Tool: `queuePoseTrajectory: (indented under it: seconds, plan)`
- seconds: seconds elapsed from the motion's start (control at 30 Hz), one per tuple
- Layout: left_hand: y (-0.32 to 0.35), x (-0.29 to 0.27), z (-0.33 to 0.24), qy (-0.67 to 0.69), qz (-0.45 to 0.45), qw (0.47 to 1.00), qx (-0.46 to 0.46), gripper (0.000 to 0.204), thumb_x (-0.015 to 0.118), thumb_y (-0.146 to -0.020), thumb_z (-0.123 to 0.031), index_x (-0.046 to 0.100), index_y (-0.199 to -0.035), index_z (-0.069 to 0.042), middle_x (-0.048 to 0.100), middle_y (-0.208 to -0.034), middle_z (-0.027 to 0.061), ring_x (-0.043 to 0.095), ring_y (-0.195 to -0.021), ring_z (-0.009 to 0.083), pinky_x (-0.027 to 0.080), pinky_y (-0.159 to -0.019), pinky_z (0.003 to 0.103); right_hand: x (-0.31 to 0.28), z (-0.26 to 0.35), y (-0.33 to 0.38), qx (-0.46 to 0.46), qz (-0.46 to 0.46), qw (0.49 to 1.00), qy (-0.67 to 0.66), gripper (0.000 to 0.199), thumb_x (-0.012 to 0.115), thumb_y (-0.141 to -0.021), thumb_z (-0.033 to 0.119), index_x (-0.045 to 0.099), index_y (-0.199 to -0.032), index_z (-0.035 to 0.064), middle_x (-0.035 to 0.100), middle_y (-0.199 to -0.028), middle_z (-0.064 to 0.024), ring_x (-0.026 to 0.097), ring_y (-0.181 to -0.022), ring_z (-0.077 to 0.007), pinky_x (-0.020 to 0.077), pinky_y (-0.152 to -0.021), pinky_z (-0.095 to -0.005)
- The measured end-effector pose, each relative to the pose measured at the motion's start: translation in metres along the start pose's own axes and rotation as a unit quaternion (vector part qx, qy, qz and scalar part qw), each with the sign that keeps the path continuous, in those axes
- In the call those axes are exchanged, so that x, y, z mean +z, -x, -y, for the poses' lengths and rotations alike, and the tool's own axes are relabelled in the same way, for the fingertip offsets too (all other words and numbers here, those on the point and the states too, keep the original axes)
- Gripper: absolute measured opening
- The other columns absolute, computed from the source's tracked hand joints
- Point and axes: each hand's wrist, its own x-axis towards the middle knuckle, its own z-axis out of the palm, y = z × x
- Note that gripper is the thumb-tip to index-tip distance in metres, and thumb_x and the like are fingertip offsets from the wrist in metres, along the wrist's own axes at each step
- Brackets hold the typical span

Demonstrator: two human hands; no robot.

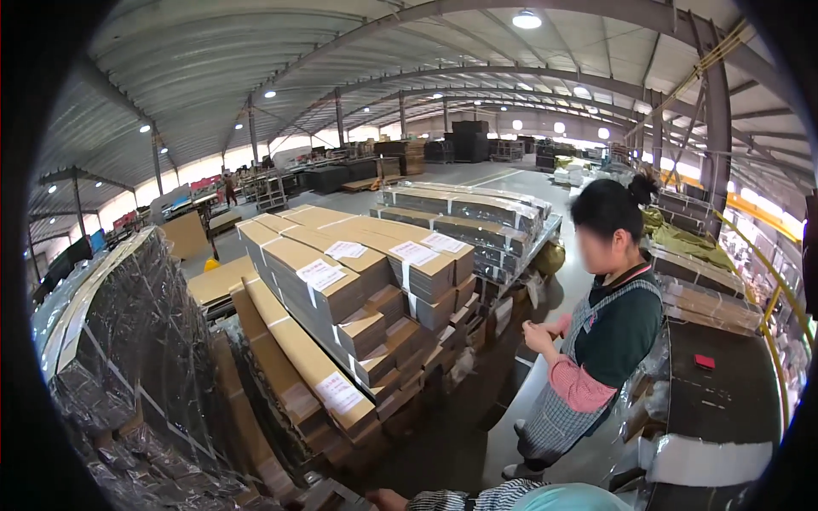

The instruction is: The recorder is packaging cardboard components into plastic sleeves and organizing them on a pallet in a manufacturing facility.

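Note:
Only part of my left hand (388,499) shows at the lower edge, below a black-and-white striped sleeve (452,500). It lies beside a grey stack of flat pieces (332,496); its fingers are mostly cut off, so I cannot tell whether they grip. My right hand is out of view. Ahead, long cardboard-topped bundles (341,255) with white straps and paper labels lie stacked in layers. A long brown bundle (302,349) leans along their near left side. Beyond the striped sleeve a rounded teal cloth (571,499) shows at the edge.
To the right stands a co-worker (596,324) in a checked apron, hands together at the waist. A plastic-wrapped stack (136,358) rises at left. More wrapped bundles (460,221) sit behind. A dark bench (716,383) with a small red object (705,362) lies at far right.

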Motion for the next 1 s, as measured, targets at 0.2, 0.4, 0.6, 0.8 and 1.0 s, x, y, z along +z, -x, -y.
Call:
queuePoseTrajectory:
  seconds: [0.2,0.4,0.6,0.8,1.0]
  plan:
    - [-0.012,0.009,0.052,0.094,-0.062,0.992,0.060,0.063,0.060,-0.089,-0.028,0.042,-0.137,0.010,0.059,-0.122,0.0282,0.059,-0.107,0.0379,0.046,-0.095,0.041,0.003,0.025,0.012,-0.047,0.009,0.960,0.274,0.013,0.059,-0.092,0.015,0.061,-0.094,0.0017,0.064,-0.086,-0.0196,0.062,-0.081,-0.0349,0.0476,-0.070,-0.0453]
    - [-0.004,0.016,0.039,0.116,-0.071,0.987,0.080,0.065,0.064,-0.089,-0.030,0.043,-0.135,0.011,0.057,-0.128,0.0253,0.055,-0.115,0.0363,0.042,-0.101,0.043,0.001,0.011,-0.004,-0.159,0.016,0.963,0.218,0.020,0.058,-0.094,0.023,0.059,-0.094,0.0033,0.061,-0.084,-0.0205,0.060,-0.077,-0.0352,0.0480,-0.069,-0.0441]
    - [-0.008,0.012,0.005,0.152,-0.039,0.987,0.042,0.067,0.067,-0.088,-0.027,0.040,-0.139,0.006,0.053,-0.132,0.0218,0.052,-0.120,0.0315,0.041,-0.103,0.042,-0.016,-0.047,-0.052,0.191,0.022,0.977,-0.096,0.011,0.057,-0.098,0.015,0.057,-0.101,0.0048,0.060,-0.081,-0.0088,0.057,-0.073,-0.0169,0.0459,-0.067,-0.0303]
    - [-0.001,0.025,0.068,0.119,-0.105,0.987,0.036,0.051,0.060,-0.090,-0.010,0.045,-0.136,0.004,0.055,-0.129,0.0203,0.055,-0.115,0.0310,0.045,-0.097,0.040,-0.018,-0.056,-0.038,0.063,0.082,0.991,0.084,0.014,0.053,-0.098,0.014,0.054,-0.108,0.0043,0.057,-0.077,-0.0119,0.062,-0.074,-0.0262,0.0499,-0.073,-0.0378]
    - [0.002,0.026,0.064,0.253,-0.198,0.947,0.024,0.029,0.062,-0.087,-0.007,0.059,-0.114,0.001,0.064,-0.097,0.0048,0.060,-0.087,0.0121,0.048,-0.078,0.025,0.015,0.027,0.019,-0.209,0.118,0.935,0.261,0.015,0.057,-0.092,0.006,0.051,-0.106,0.0047,0.063,-0.083,-0.0160,0.068,-0.080,-0.0285,0.0513,-0.071,-0.0371]
